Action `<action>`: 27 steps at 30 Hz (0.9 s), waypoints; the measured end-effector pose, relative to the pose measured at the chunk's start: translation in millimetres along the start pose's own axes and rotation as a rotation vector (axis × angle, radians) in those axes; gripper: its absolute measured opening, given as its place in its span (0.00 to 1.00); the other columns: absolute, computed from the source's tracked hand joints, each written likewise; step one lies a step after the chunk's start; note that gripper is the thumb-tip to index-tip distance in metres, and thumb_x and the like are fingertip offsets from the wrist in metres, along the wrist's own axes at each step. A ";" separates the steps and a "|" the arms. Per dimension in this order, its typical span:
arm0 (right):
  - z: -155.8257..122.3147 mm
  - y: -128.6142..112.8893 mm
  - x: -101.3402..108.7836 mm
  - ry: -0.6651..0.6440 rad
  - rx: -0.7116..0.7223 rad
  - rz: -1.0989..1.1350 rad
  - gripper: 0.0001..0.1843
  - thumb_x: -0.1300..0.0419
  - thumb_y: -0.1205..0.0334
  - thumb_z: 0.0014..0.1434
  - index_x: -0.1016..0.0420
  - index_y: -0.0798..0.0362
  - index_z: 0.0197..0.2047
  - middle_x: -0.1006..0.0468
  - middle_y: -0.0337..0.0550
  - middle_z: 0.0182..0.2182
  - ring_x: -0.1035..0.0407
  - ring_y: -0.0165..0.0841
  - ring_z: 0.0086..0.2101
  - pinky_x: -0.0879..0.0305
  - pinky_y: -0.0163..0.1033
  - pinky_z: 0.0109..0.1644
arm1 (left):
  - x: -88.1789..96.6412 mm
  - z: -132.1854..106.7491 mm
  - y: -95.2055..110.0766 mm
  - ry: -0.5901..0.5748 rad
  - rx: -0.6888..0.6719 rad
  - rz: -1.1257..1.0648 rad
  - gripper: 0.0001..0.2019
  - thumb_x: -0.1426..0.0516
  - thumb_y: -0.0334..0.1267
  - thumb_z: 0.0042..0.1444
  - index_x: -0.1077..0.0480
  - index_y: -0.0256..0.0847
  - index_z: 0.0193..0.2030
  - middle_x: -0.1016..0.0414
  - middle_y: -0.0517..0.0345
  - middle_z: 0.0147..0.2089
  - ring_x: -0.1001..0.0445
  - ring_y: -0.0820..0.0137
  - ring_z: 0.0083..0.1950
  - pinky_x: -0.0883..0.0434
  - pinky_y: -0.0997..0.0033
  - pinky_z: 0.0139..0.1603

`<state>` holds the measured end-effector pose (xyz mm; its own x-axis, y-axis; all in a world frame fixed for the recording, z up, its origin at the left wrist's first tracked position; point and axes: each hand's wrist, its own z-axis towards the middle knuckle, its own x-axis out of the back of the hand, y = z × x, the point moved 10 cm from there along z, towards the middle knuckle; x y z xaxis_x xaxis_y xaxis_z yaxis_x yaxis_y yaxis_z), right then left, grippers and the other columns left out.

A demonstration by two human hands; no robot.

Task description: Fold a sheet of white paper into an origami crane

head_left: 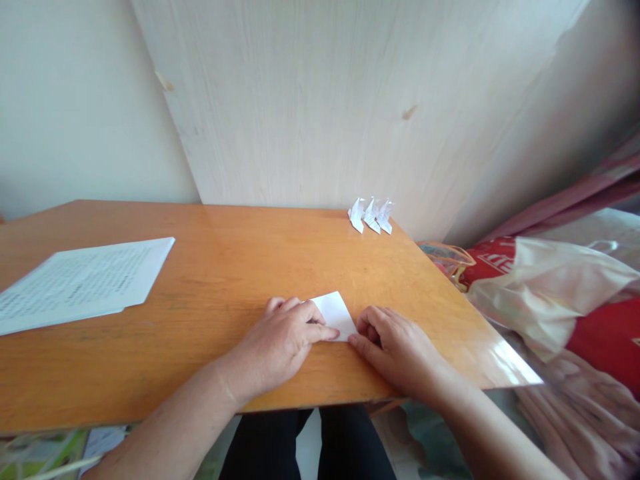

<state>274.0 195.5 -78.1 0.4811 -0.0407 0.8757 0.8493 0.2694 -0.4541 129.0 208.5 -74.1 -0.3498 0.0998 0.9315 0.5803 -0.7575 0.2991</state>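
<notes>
Little white paper (336, 312) there, blank on top, edges slanted. Right hand (356, 331)'s pinching a corner; left hand (295, 333) hides the other end, can't tell its grip.

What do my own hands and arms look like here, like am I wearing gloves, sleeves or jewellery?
Your left hand and right hand are bare: no gloves, and no rings that I can see. No watch or bracelet shows on either wrist, and no sleeve shows on either forearm.
</notes>
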 end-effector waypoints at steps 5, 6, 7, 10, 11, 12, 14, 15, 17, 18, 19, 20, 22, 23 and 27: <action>2.8 6.3 -3.1 -0.031 -0.017 0.014 0.05 0.44 0.65 0.64 0.31 0.51 0.35 0.26 0.39 0.31 0.33 0.33 0.33 0.43 0.38 0.37 | 1.6 1.0 -1.5 0.003 0.016 -0.021 0.19 0.48 0.30 0.67 0.23 0.61 0.52 0.25 0.60 0.47 0.31 0.66 0.48 0.41 0.61 0.49; 2.5 6.8 -2.2 -0.029 -0.022 0.021 0.05 0.44 0.65 0.64 0.31 0.51 0.35 0.26 0.39 0.31 0.33 0.33 0.34 0.42 0.38 0.37 | 1.7 1.0 -1.6 0.000 0.018 -0.020 0.19 0.49 0.30 0.67 0.23 0.61 0.52 0.25 0.60 0.46 0.31 0.65 0.48 0.40 0.61 0.48; 1.5 5.9 -0.3 -0.017 -0.021 0.026 0.06 0.45 0.65 0.65 0.30 0.51 0.35 0.25 0.40 0.32 0.32 0.33 0.34 0.41 0.38 0.38 | 1.6 0.9 -1.7 -0.004 0.019 -0.017 0.19 0.49 0.30 0.68 0.23 0.61 0.52 0.25 0.59 0.47 0.31 0.65 0.48 0.40 0.61 0.48; -6.0 -10.8 8.1 0.055 0.064 0.021 0.09 0.47 0.65 0.68 0.26 0.52 0.38 0.24 0.43 0.35 0.32 0.35 0.38 0.38 0.41 0.42 | 1.1 0.8 -2.0 -0.015 0.022 -0.013 0.20 0.50 0.30 0.68 0.24 0.61 0.53 0.25 0.59 0.48 0.31 0.64 0.48 0.40 0.61 0.48; -10.1 -21.5 9.8 0.073 0.126 0.006 0.11 0.48 0.66 0.69 0.25 0.51 0.40 0.24 0.45 0.37 0.32 0.36 0.40 0.37 0.43 0.45 | 1.3 0.8 -2.0 -0.014 0.022 -0.015 0.20 0.50 0.30 0.68 0.24 0.61 0.53 0.25 0.59 0.48 0.31 0.64 0.49 0.39 0.61 0.49; -14.8 -33.2 9.5 0.074 0.195 -0.011 0.12 0.49 0.66 0.69 0.23 0.51 0.43 0.24 0.46 0.39 0.32 0.37 0.41 0.36 0.44 0.47 | 1.5 0.8 -1.9 -0.013 0.020 -0.019 0.21 0.50 0.30 0.68 0.24 0.62 0.53 0.25 0.60 0.49 0.31 0.65 0.49 0.39 0.61 0.49; -23.0 -50.8 5.2 0.052 0.278 -0.060 0.13 0.49 0.64 0.70 0.23 0.50 0.47 0.23 0.47 0.42 0.32 0.39 0.42 0.35 0.46 0.48 | 1.9 0.9 -1.5 -0.011 0.015 -0.031 0.21 0.50 0.29 0.68 0.24 0.62 0.53 0.25 0.60 0.49 0.31 0.65 0.50 0.39 0.61 0.50; -25.7 -55.6 2.6 0.039 0.288 -0.085 0.13 0.49 0.64 0.70 0.23 0.50 0.49 0.23 0.47 0.43 0.32 0.39 0.42 0.35 0.47 0.48 | 2.0 1.0 -1.5 -0.010 0.014 -0.038 0.21 0.50 0.29 0.67 0.24 0.62 0.53 0.25 0.60 0.50 0.31 0.65 0.51 0.39 0.61 0.50; -29.2 -61.8 -2.7 0.019 0.306 -0.130 0.13 0.48 0.63 0.70 0.24 0.50 0.52 0.23 0.48 0.43 0.33 0.40 0.43 0.34 0.49 0.49 | 1.5 1.2 -1.9 -0.011 0.014 -0.050 0.21 0.49 0.29 0.67 0.23 0.62 0.53 0.25 0.59 0.50 0.31 0.64 0.51 0.39 0.61 0.50; -30.0 -62.9 -5.0 0.012 0.309 -0.148 0.14 0.48 0.63 0.70 0.24 0.50 0.53 0.23 0.48 0.43 0.33 0.41 0.43 0.34 0.50 0.50 | 1.1 1.4 -2.3 -0.011 0.016 -0.052 0.21 0.49 0.29 0.67 0.23 0.62 0.53 0.25 0.59 0.50 0.31 0.64 0.51 0.39 0.61 0.50; -30.5 -63.5 -6.9 0.007 0.314 -0.165 0.14 0.47 0.62 0.70 0.25 0.50 0.53 0.23 0.48 0.44 0.33 0.41 0.43 0.34 0.50 0.50 | 0.9 1.6 -2.8 -0.007 0.018 -0.052 0.21 0.49 0.29 0.67 0.23 0.63 0.53 0.25 0.59 0.49 0.31 0.64 0.50 0.40 0.60 0.50; -30.8 -63.5 -8.4 0.004 0.318 -0.181 0.14 0.47 0.61 0.70 0.25 0.50 0.54 0.23 0.49 0.44 0.33 0.42 0.43 0.34 0.50 0.50 | 0.6 1.8 -3.4 -0.003 0.019 -0.051 0.21 0.48 0.29 0.66 0.23 0.63 0.52 0.24 0.60 0.49 0.31 0.64 0.50 0.40 0.60 0.50; -31.2 -62.5 -11.1 -0.006 0.318 -0.208 0.14 0.45 0.58 0.69 0.26 0.51 0.55 0.24 0.49 0.45 0.33 0.43 0.44 0.34 0.51 0.50 | -0.2 2.1 -4.4 0.004 0.022 -0.046 0.21 0.48 0.29 0.66 0.23 0.63 0.52 0.24 0.60 0.47 0.31 0.64 0.49 0.40 0.60 0.51; -31.5 -61.8 -12.3 -0.014 0.314 -0.219 0.15 0.45 0.57 0.69 0.27 0.50 0.55 0.24 0.49 0.44 0.33 0.43 0.44 0.34 0.51 0.49 | -0.6 2.2 -4.8 0.007 0.023 -0.044 0.21 0.48 0.29 0.65 0.23 0.63 0.51 0.24 0.60 0.47 0.31 0.64 0.49 0.41 0.60 0.51; -33.2 -60.5 -14.0 -0.029 0.292 -0.248 0.15 0.43 0.53 0.68 0.27 0.49 0.53 0.24 0.48 0.44 0.33 0.44 0.44 0.35 0.52 0.49 | -1.4 2.3 -5.3 0.010 0.023 -0.045 0.21 0.48 0.29 0.66 0.23 0.64 0.51 0.24 0.62 0.49 0.31 0.64 0.49 0.41 0.60 0.51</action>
<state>223.2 147.8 -68.3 0.2585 -0.1127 0.9594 0.8394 0.5178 -0.1653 128.1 213.9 -76.5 -0.3834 0.1270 0.9148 0.5803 -0.7374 0.3456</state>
